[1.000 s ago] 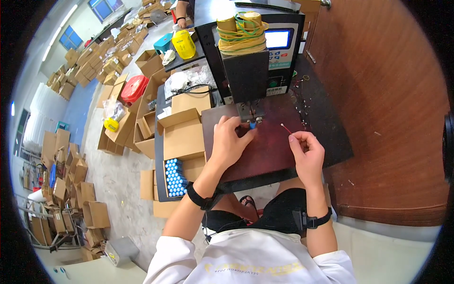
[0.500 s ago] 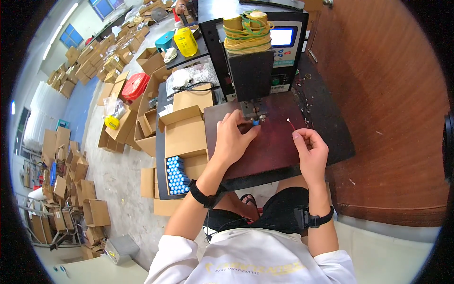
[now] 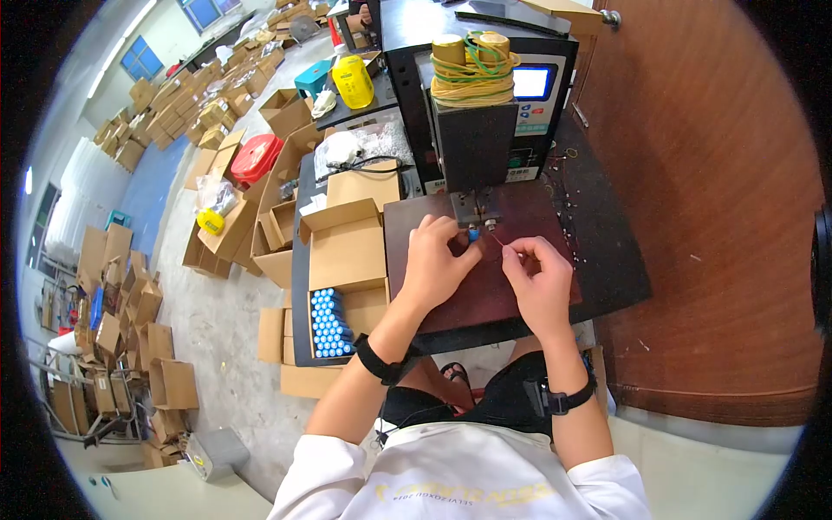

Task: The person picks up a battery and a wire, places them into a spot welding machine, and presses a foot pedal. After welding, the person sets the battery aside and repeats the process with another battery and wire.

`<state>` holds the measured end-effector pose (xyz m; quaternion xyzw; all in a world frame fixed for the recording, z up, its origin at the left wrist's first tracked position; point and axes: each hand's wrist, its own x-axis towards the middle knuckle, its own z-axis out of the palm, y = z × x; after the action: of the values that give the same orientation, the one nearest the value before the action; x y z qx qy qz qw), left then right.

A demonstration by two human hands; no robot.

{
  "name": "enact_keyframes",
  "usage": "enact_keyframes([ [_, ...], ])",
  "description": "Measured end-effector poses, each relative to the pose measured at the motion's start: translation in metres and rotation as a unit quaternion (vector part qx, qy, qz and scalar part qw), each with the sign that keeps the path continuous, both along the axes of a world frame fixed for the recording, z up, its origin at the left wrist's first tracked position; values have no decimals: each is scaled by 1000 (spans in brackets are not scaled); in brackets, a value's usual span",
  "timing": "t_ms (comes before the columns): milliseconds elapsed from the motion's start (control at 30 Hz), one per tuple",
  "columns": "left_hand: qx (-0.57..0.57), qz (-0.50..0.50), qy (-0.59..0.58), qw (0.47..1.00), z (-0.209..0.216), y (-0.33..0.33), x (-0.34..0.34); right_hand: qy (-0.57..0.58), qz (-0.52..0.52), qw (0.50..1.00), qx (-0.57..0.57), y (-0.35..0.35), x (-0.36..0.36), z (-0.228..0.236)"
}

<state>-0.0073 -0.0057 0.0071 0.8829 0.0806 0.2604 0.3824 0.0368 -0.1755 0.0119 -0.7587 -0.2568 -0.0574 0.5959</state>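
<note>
Right hand (image 3: pixel 539 279) drawn in from four o'clock since a moment ago, pinching a thin wire (image 3: pixel 501 249) toward the blue cell (image 3: pixel 473 234) gripped by left hand (image 3: pixel 438 264) beneath the welder head (image 3: pixel 475 208), apparently lining up a joint.

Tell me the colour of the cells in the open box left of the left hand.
Blue cells, in the cardboard box, clearest in the head view.

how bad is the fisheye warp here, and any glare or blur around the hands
Head view: strong barrel warp, the brown wall and floor boxes curving toward a black rim; the machine's screen glows bright; left hand and right hand look sharp, evenly lit.
</note>
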Motion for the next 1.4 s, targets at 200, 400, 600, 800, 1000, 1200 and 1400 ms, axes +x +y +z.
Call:
enact_keyframes([
  [200, 29, -17, 2, 999, -4, 2, 2, -90, -7, 996, 7, 11, 1, -7],
  [400, 35, -15, 13, 999, -5, 3, 3, -144, -9, 990, -5, 13, 3, -9],
  [600, 36, -17, -2, 999, -7, 4, 3, -152, -6, 988, -15, 14, 4, -10],
  [800, 39, -18, -8, 999, -8, 3, 3, -118, -11, 993, -6, 13, 2, -9],
  [1000, 55, -20, 18, 998, -8, 1, 1, -94, -13, 995, -10, 1, -3, -5],
  [1200, -17, -59, 6, 998, -3, 6, -7, 29, -88, 995, 34, -73, -31, 11],
  [1400, -83, -58, 10, 995, -3, 0, -2, -50, -267, 948, -166, -211, -58, -7],
])
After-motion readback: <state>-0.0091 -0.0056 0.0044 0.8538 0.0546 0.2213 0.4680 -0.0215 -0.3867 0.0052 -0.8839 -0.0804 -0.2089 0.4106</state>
